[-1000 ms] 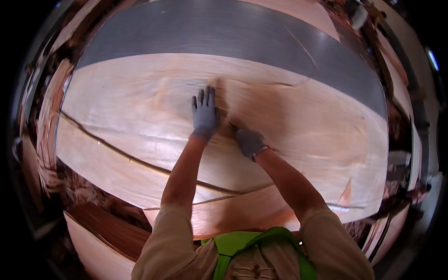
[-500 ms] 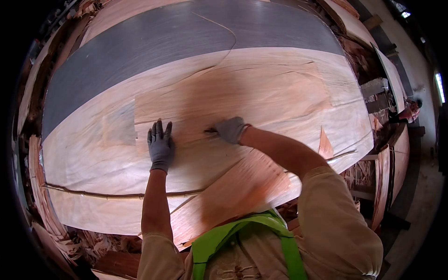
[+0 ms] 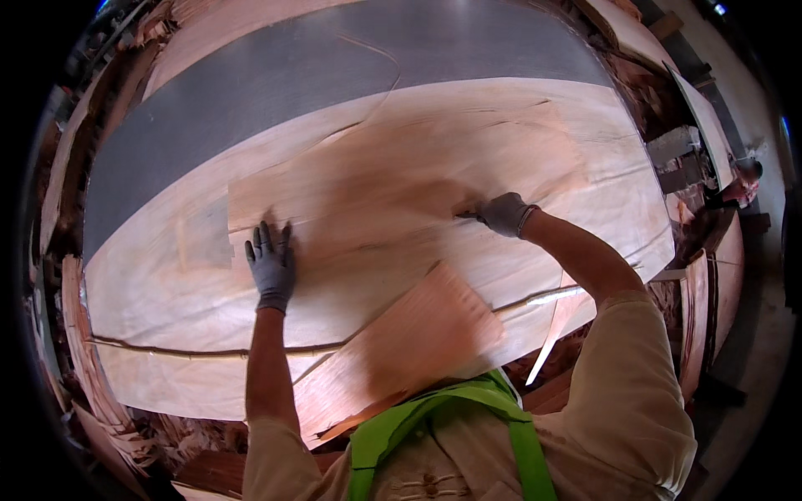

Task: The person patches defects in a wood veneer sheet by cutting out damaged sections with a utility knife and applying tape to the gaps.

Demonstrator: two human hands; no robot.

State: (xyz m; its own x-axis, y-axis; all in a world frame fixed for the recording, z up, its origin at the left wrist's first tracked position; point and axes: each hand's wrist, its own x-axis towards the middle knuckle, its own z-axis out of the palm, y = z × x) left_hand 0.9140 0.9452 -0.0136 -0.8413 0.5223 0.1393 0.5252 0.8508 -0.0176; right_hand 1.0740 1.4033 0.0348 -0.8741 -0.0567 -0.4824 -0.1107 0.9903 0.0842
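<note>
My left hand (image 3: 271, 274), in a grey glove with dark fingertips, lies flat with fingers spread at the left end of a tan rectangular wood veneer piece (image 3: 334, 179). That piece rests on a larger pale veneer sheet (image 3: 150, 292). Over the middle right of the sheet, my right hand (image 3: 505, 215), gloved alike, is closed with its dark fingertips pointing left. Whatever it pinches is too small and dark to make out. A reddish loose veneer piece (image 3: 409, 342) lies slanted near my body, overhanging the front edge.
A dark grey board surface (image 3: 334, 83) shows beyond the pale sheet. A narrow veneer offcut (image 3: 553, 330) hangs over the front edge by my right arm. Veneer scraps (image 3: 180, 438) lie below, and stacked boards (image 3: 710, 284) stand right. Another person (image 3: 742, 185) is at the far right.
My right hand has moved right and slightly up across the veneer, still closed. My left hand stays flat near the left end. The narrow offcut has slid down over the front edge.
</note>
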